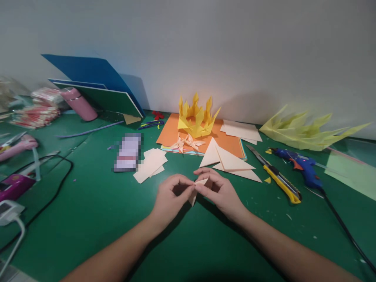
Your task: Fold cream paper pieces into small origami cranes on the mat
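Between both hands is a small folded piece of pale peach paper [192,199], held above the green table. My left hand [173,194] pinches it from the left with thumb and forefinger. My right hand [217,192] pinches its other side, and the fingers partly hide the folds. Just beyond the hands lie folded peach paper triangles [232,156]. To the left rest several flat peach paper pieces [151,162]. Behind, a yellow folded-paper crown [196,123] and small peach paper stars [186,144] sit on an orange paper stack [169,129].
At right lie a yellow utility knife [282,184] with its blade out and a blue glue gun [305,166] with a black cord. A pale yellow paper crown [302,131] stands behind them. At left are a blurred-out phone [128,152], a pink bottle [79,103] and cables [53,203].
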`<state>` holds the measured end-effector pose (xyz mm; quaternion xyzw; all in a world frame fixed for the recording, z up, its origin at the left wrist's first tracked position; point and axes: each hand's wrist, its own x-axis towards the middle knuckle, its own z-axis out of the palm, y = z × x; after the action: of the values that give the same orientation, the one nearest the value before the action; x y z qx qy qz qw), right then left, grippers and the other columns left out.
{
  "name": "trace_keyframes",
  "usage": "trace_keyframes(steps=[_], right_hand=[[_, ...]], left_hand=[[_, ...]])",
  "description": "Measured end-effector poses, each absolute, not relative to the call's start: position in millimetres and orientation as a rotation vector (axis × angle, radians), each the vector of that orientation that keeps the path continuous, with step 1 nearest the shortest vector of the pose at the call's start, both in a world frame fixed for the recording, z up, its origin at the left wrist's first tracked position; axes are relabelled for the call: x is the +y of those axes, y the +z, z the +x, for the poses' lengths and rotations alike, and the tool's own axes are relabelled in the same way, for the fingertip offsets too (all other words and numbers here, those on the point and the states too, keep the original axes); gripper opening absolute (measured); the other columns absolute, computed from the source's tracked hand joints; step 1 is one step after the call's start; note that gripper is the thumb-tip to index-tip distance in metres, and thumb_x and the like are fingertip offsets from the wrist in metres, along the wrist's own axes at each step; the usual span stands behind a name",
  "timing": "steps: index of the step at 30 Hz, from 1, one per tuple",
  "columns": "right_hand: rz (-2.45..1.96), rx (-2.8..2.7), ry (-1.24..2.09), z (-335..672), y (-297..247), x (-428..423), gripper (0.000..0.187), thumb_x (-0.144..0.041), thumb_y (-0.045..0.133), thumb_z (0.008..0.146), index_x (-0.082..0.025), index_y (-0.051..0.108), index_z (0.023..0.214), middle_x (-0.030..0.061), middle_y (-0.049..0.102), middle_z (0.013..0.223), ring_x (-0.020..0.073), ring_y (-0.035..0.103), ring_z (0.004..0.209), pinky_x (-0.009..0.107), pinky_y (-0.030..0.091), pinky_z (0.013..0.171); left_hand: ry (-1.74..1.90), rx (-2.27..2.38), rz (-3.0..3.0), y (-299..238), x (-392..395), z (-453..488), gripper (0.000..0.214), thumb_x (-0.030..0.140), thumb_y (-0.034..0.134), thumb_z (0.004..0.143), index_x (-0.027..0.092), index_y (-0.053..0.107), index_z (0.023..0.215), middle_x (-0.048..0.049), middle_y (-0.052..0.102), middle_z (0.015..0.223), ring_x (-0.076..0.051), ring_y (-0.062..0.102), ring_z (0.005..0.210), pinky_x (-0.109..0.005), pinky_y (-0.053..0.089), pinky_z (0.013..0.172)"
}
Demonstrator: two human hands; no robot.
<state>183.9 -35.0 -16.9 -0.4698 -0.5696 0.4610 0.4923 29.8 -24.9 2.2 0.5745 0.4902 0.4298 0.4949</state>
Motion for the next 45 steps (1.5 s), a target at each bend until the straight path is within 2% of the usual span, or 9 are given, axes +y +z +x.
trace_keyframes(steps=[5,9,17,24,28,32,37,45], right_hand=[[-1.124,-1.443,1.045,183.8,-16.4,-35.3,0.011,-0.033,0.065,0.076,-0.022,0.065,0.073,0.0072,0.061,0.099,0.0217,0.055,0.101,0.037,0.044,0.086],[-1.162,-1.494,0.86,184.4,-18.8,-36.0,0.007,-0.029,0.065,0.075,-0.024,0.068,0.072,0.0066,0.057,0.1,0.0225,0.054,0.1,0.039,0.042,0.088],[-1.225,-1.653,0.453,184.0,-16.3,-39.4,0.005,-0.024,0.064,0.075,-0.024,0.069,0.076,0.0048,0.054,0.082,0.0225,0.052,0.085,0.039,0.041,0.077],[-1.191,-1.711,0.414,182.2,-12.1,-40.8,0.01,-0.023,0.06,0.077,-0.023,0.065,0.068,0.0022,0.057,0.073,0.0193,0.053,0.075,0.036,0.039,0.072],[-1.156,-1.727,0.432,181.9,-11.1,-41.1,0.013,-0.021,0.06,0.078,-0.023,0.064,0.066,0.0007,0.061,0.068,0.0179,0.054,0.072,0.035,0.038,0.073],[-1.137,-1.702,0.47,183.0,-11.8,-40.3,0.01,-0.023,0.061,0.08,-0.023,0.065,0.071,0.0006,0.063,0.069,0.018,0.056,0.072,0.035,0.039,0.071],[-1.154,-1.703,0.463,183.8,-13.8,-39.0,0.015,-0.026,0.06,0.083,-0.023,0.064,0.069,0.0007,0.064,0.068,0.0189,0.056,0.071,0.036,0.038,0.072],[-1.123,-1.697,0.429,184.6,-12.4,-37.9,0.008,-0.021,0.059,0.078,-0.023,0.062,0.072,0.0012,0.063,0.069,0.0204,0.054,0.077,0.038,0.038,0.075]], left_hand=[[1.048,1.222,1.393,2.0,-24.9,30.2,0.009,0.026,0.068,0.063,0.018,0.065,0.06,-0.0017,0.066,0.064,-0.013,0.059,0.059,-0.024,0.049,0.057],[1.002,1.233,1.38,0.0,-24.8,28.8,0.01,0.028,0.066,0.066,0.018,0.066,0.064,-0.0015,0.067,0.063,-0.013,0.059,0.056,-0.025,0.049,0.055],[1.071,1.245,1.604,-0.4,-24.7,25.2,0.005,0.023,0.067,0.068,0.021,0.071,0.064,-0.0035,0.071,0.071,-0.018,0.063,0.067,-0.031,0.051,0.069],[1.093,1.225,1.646,-2.1,-25.9,26.2,0.007,0.022,0.067,0.068,0.021,0.07,0.062,-0.0027,0.07,0.068,-0.016,0.062,0.064,-0.029,0.05,0.067],[1.08,1.165,1.591,-4.9,-25.8,26.5,0.007,0.022,0.066,0.069,0.018,0.068,0.064,-0.0033,0.069,0.066,-0.014,0.061,0.06,-0.025,0.05,0.059],[1.076,1.111,1.473,-6.7,-26.0,27.8,0.011,0.026,0.067,0.069,0.016,0.065,0.064,-0.0026,0.066,0.065,-0.013,0.061,0.059,-0.023,0.051,0.056],[1.037,1.044,1.315,-3.7,-26.3,30.5,0.017,0.032,0.071,0.065,0.016,0.064,0.066,-0.0046,0.069,0.075,-0.013,0.062,0.062,-0.025,0.052,0.057],[0.877,1.089,1.165,-1.2,-24.7,31.4,0.026,0.035,0.075,0.059,0.015,0.061,0.067,0.0006,0.064,0.063,-0.009,0.057,0.055,-0.022,0.048,0.056]])
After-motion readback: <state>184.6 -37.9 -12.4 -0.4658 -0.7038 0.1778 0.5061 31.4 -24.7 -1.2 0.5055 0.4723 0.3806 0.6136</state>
